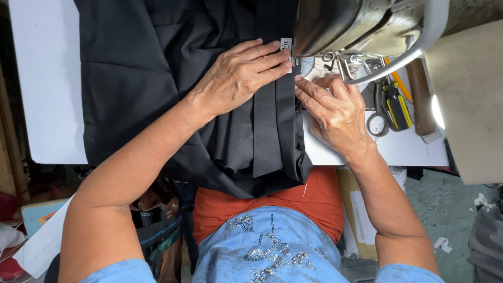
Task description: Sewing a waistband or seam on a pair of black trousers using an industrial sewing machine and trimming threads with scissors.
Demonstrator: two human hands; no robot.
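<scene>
Black fabric (pixel 157 78) covers most of the white table (pixel 47 105) in the head view, spreading from the far edge toward the person and spilling over the near edge onto an orange lap (pixel 314 202). Its right-hand part is folded into long pleats that run straight toward the sewing machine (pixel 340 23), whose metal head hangs over the far right of the table.

Left hand (pixel 238 76) lies flat on top of the fabric, palm down, fingers stretched and close together, pointing toward the machine's presser foot (pixel 293 60). It grips nothing; it presses the cloth to the table, with the fingertips just beside a small white label (pixel 285 44) at the pleats' far end.

Right hand (pixel 335 112) rests on the table right of the fabric's folded edge, fingers loosely spread and open. Its fingertips touch that edge just near the presser foot, so the pleated strip lies between the two hands; nothing is held in it.

Beyond the right hand, under the machine's arm, lie scissors (pixel 378 112) with grey handles, a yellow-and-black screwdriver (pixel 398 107) and a wooden handle (pixel 419 97), all close together and well apart from the fabric.
</scene>
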